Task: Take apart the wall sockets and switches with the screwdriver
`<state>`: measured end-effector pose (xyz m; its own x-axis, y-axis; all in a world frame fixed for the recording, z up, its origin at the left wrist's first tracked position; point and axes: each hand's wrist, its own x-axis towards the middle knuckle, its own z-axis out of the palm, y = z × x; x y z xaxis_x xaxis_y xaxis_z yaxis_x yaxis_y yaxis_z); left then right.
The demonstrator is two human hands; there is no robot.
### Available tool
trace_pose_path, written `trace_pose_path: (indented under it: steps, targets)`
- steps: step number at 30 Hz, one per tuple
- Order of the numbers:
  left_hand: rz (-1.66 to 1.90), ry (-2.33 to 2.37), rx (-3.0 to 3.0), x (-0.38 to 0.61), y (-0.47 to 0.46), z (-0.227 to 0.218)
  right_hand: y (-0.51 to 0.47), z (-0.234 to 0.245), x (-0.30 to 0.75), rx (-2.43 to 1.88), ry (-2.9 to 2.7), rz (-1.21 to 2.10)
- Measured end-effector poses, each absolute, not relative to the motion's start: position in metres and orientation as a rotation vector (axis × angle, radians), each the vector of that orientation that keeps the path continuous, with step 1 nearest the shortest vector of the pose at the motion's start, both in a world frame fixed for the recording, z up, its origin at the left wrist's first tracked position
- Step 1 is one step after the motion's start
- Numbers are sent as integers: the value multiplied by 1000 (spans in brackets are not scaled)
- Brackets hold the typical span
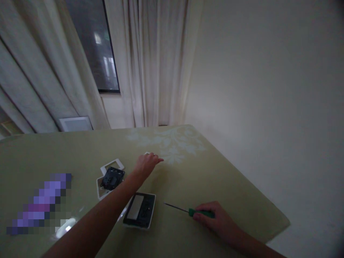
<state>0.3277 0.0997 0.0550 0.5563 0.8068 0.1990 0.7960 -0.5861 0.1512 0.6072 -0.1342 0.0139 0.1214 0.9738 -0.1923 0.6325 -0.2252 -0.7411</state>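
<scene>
My right hand point(215, 216) grips a screwdriver point(202, 213) by its green handle, the thin metal shaft pointing left above the table. To the left of the tip lies a wall switch or socket unit point(145, 211) with a dark face, a pale label and a white rim. My left hand point(147, 164) reaches across the table beyond it, its fingers curled; a bit of something white shows just behind it, mostly hidden. Left of that forearm, a black switch or socket module point(113, 178) rests on white frames point(118, 163), partly covered by the arm.
A blurred purple object point(44, 202) lies on the left of the green-covered table point(188, 179). Light glares off the surface nearby. Curtains point(158, 64) and a window stand behind, with a wall point(268, 89) along the right edge. A white-framed panel point(76, 124) is at back left.
</scene>
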Motion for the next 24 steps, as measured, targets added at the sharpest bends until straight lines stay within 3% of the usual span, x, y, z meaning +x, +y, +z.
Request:
trace_pose_path:
  steps: [10,18,24]
  targets:
    - [25,1370,2750,343,95,46,-136,15,605,-1897,-1539,967]
    - [430,1360,2785,285,36,62,-137,20,605,-1906,-1517,982]
    - [643,1581,2692,246,-37,17,-133,17,601,-1922,-1493,1001]
